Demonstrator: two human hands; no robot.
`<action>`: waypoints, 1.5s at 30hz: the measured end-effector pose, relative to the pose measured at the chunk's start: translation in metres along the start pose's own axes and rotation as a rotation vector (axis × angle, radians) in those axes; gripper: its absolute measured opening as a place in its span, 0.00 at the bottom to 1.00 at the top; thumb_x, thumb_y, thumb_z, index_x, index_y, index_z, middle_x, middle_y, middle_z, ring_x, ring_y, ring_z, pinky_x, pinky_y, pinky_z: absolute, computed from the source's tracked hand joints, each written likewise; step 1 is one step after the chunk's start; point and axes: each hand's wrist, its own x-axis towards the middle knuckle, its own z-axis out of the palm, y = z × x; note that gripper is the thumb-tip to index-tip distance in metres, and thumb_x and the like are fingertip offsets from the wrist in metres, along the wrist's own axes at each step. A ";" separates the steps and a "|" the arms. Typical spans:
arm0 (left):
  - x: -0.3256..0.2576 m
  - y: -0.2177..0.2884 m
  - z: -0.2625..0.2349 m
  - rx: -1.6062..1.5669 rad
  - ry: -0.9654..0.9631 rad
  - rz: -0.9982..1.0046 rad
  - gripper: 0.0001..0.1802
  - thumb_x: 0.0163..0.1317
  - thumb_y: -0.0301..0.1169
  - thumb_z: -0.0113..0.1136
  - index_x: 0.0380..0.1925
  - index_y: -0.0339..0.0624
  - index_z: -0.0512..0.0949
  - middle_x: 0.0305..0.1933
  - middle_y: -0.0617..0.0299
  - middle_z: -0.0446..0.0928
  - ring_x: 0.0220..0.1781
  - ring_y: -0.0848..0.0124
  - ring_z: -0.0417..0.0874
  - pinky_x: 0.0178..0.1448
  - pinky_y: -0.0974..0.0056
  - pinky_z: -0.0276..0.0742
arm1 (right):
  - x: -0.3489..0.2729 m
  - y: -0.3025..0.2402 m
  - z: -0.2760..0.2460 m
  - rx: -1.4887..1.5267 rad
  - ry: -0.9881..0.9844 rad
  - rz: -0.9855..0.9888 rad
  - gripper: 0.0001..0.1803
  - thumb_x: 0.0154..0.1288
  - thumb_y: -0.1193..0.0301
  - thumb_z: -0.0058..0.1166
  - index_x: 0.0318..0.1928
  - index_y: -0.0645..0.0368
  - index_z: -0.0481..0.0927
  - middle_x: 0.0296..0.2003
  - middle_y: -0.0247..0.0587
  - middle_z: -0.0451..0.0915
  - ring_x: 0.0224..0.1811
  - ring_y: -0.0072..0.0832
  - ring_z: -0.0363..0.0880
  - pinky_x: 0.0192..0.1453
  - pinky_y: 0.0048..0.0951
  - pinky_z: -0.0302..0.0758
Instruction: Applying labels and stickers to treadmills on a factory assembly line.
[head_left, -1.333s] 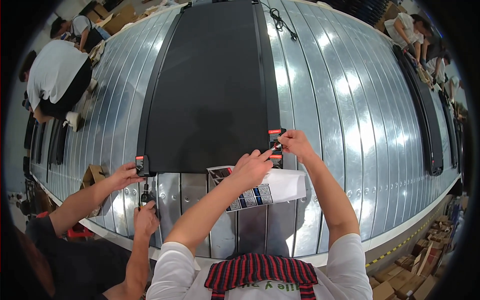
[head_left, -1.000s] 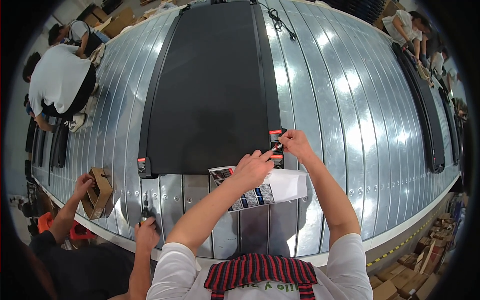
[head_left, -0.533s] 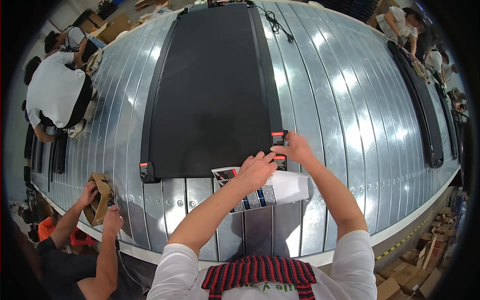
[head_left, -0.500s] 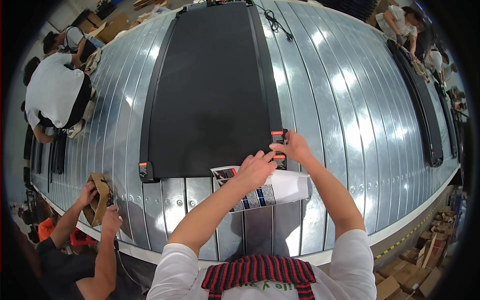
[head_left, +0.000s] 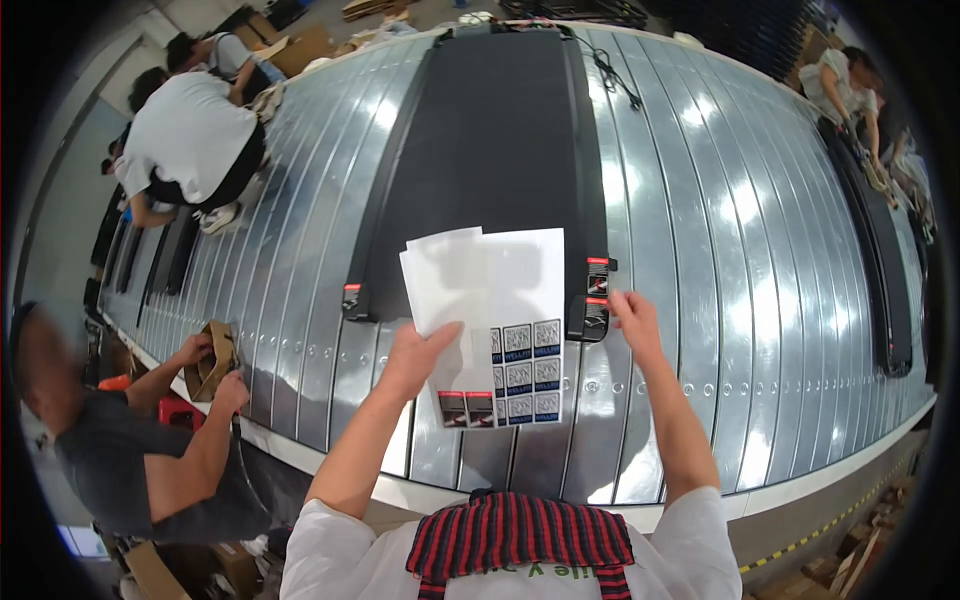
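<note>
In my left hand [head_left: 418, 360] is a pair of sticker sheets [head_left: 525, 275], the thumb lying on top of them. Both are white and largely blank; square blue-and-white code stickers fill the lower right, and small red-and-black labels line the lower left. The sheets hang over the near end of a black flat treadmill [head_left: 490, 130] and hide part of it. My right hand [head_left: 638, 322] is by the treadmill's near right corner, index finger and thumb apart, close to a red-and-black warning label [head_left: 597, 284] on the side rail. A similar label [head_left: 352, 290] marks the left corner.
The treadmill lies on a slatted metal table [head_left: 700, 300]. A black cord [head_left: 612, 78] trails from its far end. At my left, a co-worker handles a brown cardboard piece [head_left: 212, 365]. Other people work at both sides; another black treadmill [head_left: 868, 240] lies at the right.
The sheets, previously lying by the near right corner, are now raised in my left hand. My right hand has drawn back a little from the label. The whole view has shifted.
</note>
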 end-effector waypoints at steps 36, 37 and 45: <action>-0.133 -0.006 -0.074 -0.558 -0.368 0.233 0.14 0.60 0.30 0.52 0.44 0.34 0.72 0.41 0.60 0.75 0.41 0.73 0.77 0.47 0.67 0.71 | -0.248 -0.143 0.180 -0.147 -0.141 -0.782 0.09 0.52 0.80 0.54 0.36 0.65 0.75 0.30 0.41 0.76 0.31 0.25 0.75 0.35 0.23 0.72; -0.131 -0.007 -0.075 -0.559 -0.373 0.230 0.14 0.60 0.30 0.52 0.44 0.34 0.72 0.41 0.60 0.75 0.41 0.73 0.77 0.47 0.67 0.71 | -0.247 -0.143 0.180 -0.150 -0.136 -0.779 0.09 0.52 0.80 0.54 0.36 0.65 0.75 0.30 0.41 0.76 0.31 0.25 0.75 0.35 0.23 0.72; -0.128 -0.010 -0.086 -0.590 -0.439 0.194 0.14 0.59 0.29 0.53 0.44 0.35 0.72 0.42 0.60 0.75 0.43 0.73 0.76 0.48 0.68 0.70 | -0.238 -0.136 0.182 -0.031 -0.257 -0.714 0.05 0.57 0.79 0.50 0.34 0.66 0.75 0.29 0.38 0.76 0.31 0.21 0.74 0.34 0.20 0.71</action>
